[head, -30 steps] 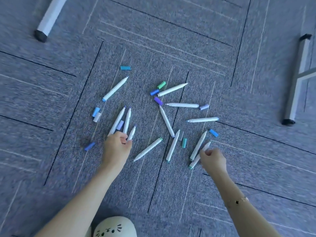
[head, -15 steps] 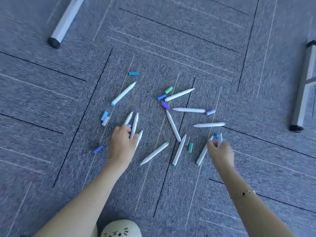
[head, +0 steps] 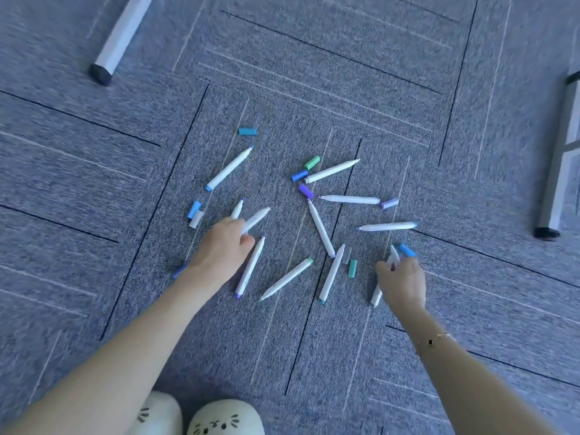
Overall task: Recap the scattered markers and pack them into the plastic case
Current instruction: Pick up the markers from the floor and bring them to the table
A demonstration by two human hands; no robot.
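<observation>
Several white uncapped markers lie scattered on the grey carpet, among them one at the upper left (head: pixel 229 168) and one at the right (head: pixel 387 227). Loose caps lie between them: a green cap (head: pixel 312 162), a purple cap (head: pixel 306 191), a teal cap (head: pixel 352 268). My left hand (head: pixel 221 251) grips a white marker (head: pixel 255 219) lifted off the floor. My right hand (head: pixel 401 282) holds a white marker (head: pixel 394 254) upright, with a blue cap (head: pixel 407 250) at its fingertips. No plastic case is in view.
A white table leg with a black foot (head: pixel 102 73) stands at the upper left; another leg (head: pixel 547 232) stands at the right edge. My two white cat-face slippers (head: pixel 226 417) show at the bottom. A light blue cap (head: pixel 247 131) lies apart at the top.
My left hand closed on one marker from the left group and raised it. My right hand picked a marker off the floor and moved up to the blue cap.
</observation>
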